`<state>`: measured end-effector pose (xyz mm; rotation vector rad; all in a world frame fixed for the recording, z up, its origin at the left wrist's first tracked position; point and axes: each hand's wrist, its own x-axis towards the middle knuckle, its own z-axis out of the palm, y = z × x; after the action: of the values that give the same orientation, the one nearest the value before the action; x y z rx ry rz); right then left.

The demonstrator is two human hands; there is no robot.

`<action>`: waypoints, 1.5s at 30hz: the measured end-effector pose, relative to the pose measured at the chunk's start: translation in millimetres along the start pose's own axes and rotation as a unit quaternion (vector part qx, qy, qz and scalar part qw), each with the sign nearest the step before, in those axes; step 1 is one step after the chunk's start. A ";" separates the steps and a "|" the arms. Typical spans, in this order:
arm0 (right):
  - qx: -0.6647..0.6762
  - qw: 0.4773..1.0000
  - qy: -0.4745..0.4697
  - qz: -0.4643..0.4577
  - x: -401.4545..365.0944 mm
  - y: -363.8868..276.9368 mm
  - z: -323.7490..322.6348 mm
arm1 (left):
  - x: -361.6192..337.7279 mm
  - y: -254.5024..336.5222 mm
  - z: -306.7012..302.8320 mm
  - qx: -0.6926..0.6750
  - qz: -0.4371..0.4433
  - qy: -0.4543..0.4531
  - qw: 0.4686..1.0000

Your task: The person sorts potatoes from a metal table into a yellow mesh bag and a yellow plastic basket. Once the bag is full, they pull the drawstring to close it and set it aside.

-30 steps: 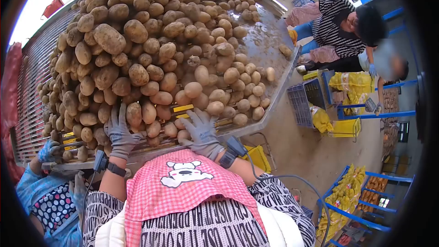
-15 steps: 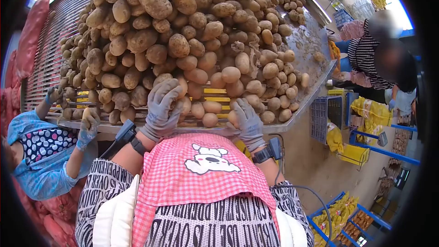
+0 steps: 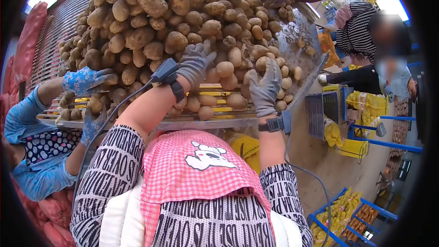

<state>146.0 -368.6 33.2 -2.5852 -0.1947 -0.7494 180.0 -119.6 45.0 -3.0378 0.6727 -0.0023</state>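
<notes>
Your left hand lies over the potatoes with its fingers partly spread; you cannot tell if it grips one under the palm. Your right hand is open, its fingers apart beside the potatoes, with no potato seen in its grip. They sit in a big heap on the metal surface. Between your hands, some bars show through. Bare room lies near the right edge. Close by your left arm, a co-worker's blue gloved hand touches the heap.
</notes>
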 end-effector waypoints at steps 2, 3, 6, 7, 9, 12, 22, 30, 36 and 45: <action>0.150 0.983 -0.072 -0.083 10.2 -32.0 11.2 | 9.8 9.2 0.7 0.075 -0.034 -0.068 0.994; 0.123 0.976 -0.133 -0.125 9.9 -47.1 15.8 | 6.9 10.6 8.5 0.075 -0.034 -0.068 0.994; 0.052 0.967 -0.183 -0.170 0.0 -57.5 41.4 | 1.8 4.8 43.5 0.078 -0.037 -0.001 0.996; 0.010 0.969 -0.178 -0.172 -5.7 -53.7 53.5 | -1.8 5.7 31.6 0.079 -0.038 0.000 0.996; 0.002 0.973 -0.162 -0.164 -2.6 -50.8 57.1 | -14.7 7.2 7.2 0.074 -0.023 -0.059 0.995; 0.094 0.969 -0.225 0.026 11.4 -54.9 23.6 | -32.9 8.0 2.9 0.000 -0.004 -0.050 0.999; 0.745 0.433 -0.010 0.508 42.6 -6.1 14.4 | -45.3 -16.6 -17.4 -0.119 0.133 -0.052 0.983; -0.101 0.888 -0.447 0.043 84.3 -53.2 38.9 | -49.2 -8.7 15.9 -0.152 0.110 0.019 0.982; -0.118 0.861 -0.495 0.004 91.9 -47.7 46.9 | -32.8 -8.2 -19.0 -0.106 0.147 -0.119 0.976; 0.554 0.748 -0.260 0.256 9.1 -4.1 -10.4 | -32.4 0.1 -33.1 -0.497 -0.067 -0.126 0.856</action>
<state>147.7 -369.5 47.5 -1.4637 -0.0448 0.2976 150.3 -107.1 78.2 -3.8924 0.5346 1.0395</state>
